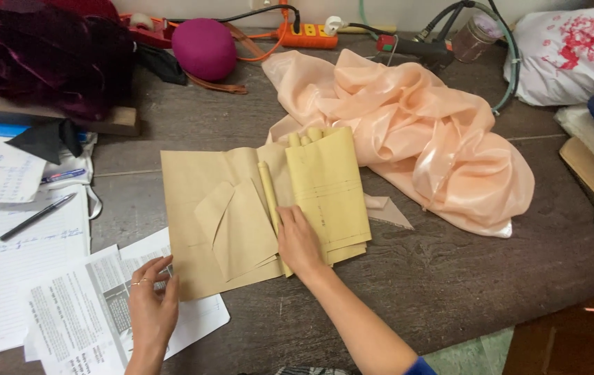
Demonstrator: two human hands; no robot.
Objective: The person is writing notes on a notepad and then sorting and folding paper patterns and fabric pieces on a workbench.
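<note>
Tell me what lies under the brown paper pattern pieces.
Under the brown paper pattern pieces, printed sheets poke out at the lower left on the dark table. Whatever lies beneath their middle is covered.

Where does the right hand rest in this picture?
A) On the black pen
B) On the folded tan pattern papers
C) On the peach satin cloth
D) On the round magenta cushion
B: the right hand lies flat on the folded tan pattern papers, while the peach satin cloth lies beyond them and the black pen lies far to the left.
</note>
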